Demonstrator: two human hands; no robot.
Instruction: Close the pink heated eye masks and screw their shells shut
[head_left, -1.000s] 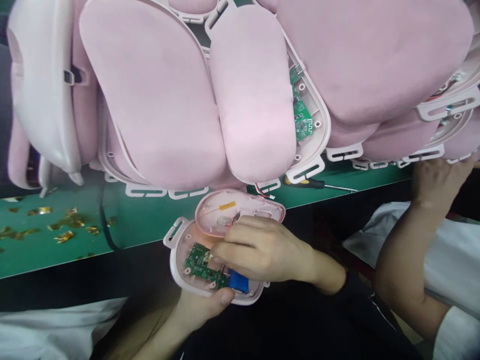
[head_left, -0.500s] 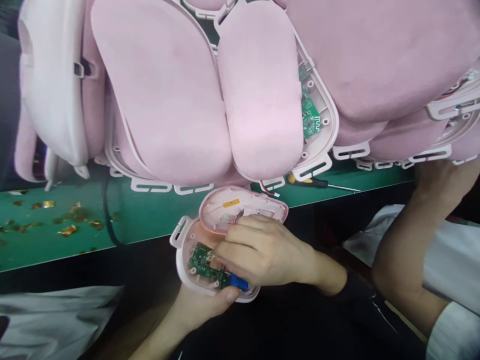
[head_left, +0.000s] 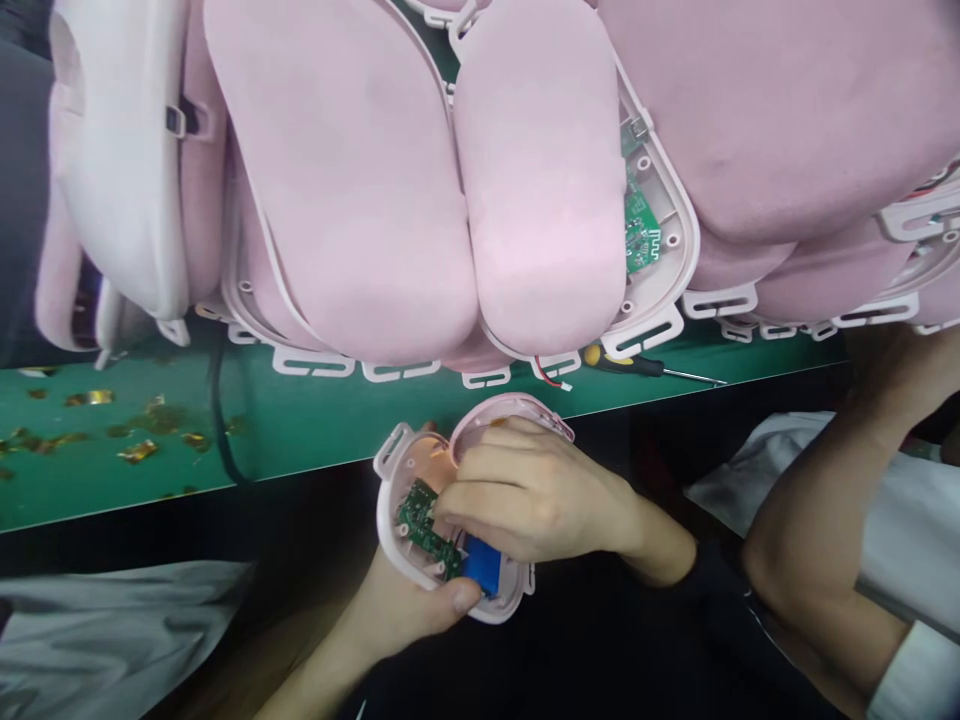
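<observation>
My left hand (head_left: 412, 600) grips a pale pink plastic housing (head_left: 388, 520) from below, its thumb over the near rim. Inside the housing lie a green circuit board (head_left: 427, 530) and a blue battery pack (head_left: 482, 565). My right hand (head_left: 525, 490) reaches over the housing with bent fingers pinched together at the board. What the fingertips hold, if anything, is hidden. A pink cover (head_left: 514, 405) leans open at the housing's far side, mostly behind my right hand.
Pink padded shells (head_left: 345, 200) are stacked along the green bench (head_left: 300, 420). A screwdriver (head_left: 652, 368) lies by its front edge. Scraps of gold tape (head_left: 139, 450) and a black cable (head_left: 217, 420) are at left. Another person's arm (head_left: 817, 510) is at right.
The housing has shifted slightly right and the cover has tilted, showing less of its inside. More of the blue battery pack shows. My right hand stays at the board.
</observation>
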